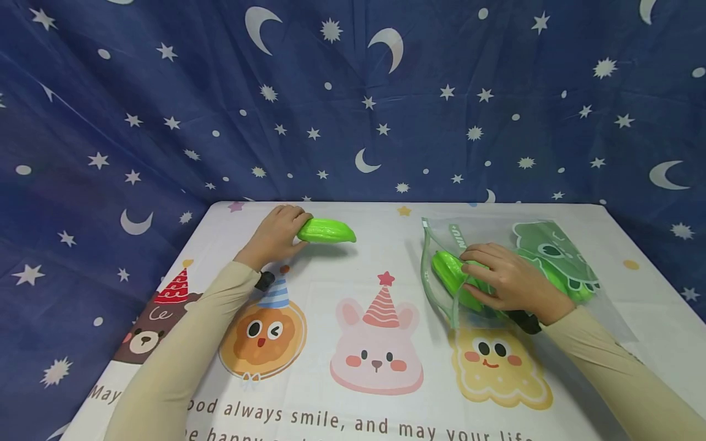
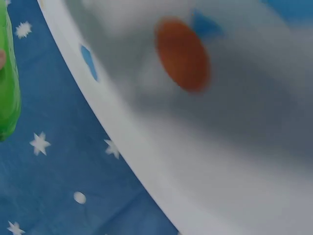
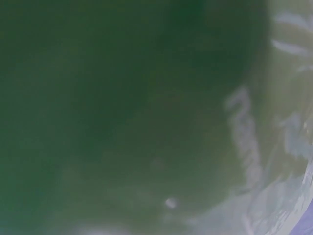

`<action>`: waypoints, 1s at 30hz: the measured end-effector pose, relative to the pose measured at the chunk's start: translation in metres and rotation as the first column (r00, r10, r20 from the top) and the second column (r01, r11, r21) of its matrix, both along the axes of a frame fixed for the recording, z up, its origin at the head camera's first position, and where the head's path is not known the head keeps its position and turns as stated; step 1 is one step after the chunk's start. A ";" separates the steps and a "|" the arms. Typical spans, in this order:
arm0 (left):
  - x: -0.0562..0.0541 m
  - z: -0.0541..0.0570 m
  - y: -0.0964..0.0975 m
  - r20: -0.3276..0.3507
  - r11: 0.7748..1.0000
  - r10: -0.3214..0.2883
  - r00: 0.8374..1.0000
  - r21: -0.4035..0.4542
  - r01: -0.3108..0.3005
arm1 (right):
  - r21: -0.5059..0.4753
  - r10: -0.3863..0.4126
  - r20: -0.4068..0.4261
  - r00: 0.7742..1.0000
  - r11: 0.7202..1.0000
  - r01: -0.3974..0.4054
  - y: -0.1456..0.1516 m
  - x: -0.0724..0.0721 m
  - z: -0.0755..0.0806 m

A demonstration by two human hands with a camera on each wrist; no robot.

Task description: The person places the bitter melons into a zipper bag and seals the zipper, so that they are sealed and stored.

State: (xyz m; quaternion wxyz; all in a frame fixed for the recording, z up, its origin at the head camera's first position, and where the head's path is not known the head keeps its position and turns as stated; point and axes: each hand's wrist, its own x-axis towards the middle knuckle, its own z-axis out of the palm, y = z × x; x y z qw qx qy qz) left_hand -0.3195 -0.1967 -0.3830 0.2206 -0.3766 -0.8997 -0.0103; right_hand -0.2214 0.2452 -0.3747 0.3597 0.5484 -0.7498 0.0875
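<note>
In the head view my left hand (image 1: 278, 236) grips one end of a bright green, ridged toy vegetable (image 1: 329, 231) above the table's back left. Its other end points right. The left wrist view catches only a strip of this green toy (image 2: 9, 78) at its left edge. Over on the right, my right hand (image 1: 504, 275) pinches the upper mouth edge of a clear zip bag (image 1: 612, 315) with a green cartoon print. Inside the bag, near its mouth, lies a green toy (image 1: 449, 269), and more green (image 1: 576, 288) shows deeper in. The right wrist view is mostly blurred green.
A white cartoon-printed cloth (image 1: 309, 392) covers the table. Behind and to the left hangs a dark blue curtain (image 1: 342, 141) with moons and stars. The bag's green zip strip (image 1: 432, 294) faces left.
</note>
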 end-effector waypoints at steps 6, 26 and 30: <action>0.009 0.005 0.019 -0.021 0.998 -0.065 0.998 -0.005 0.065 | -0.004 0.001 0.000 1.000 1.000 -0.001 0.001 0.000 -0.001; 0.027 0.004 0.081 -0.070 0.989 -0.146 0.987 -0.021 0.145 | -0.009 0.007 0.004 1.000 1.000 -0.007 0.001 -0.001 -0.004; 0.030 0.001 0.091 -0.077 0.987 -0.160 0.984 -0.030 0.158 | -0.003 0.003 0.003 1.000 1.000 -0.003 0.001 -0.002 -0.004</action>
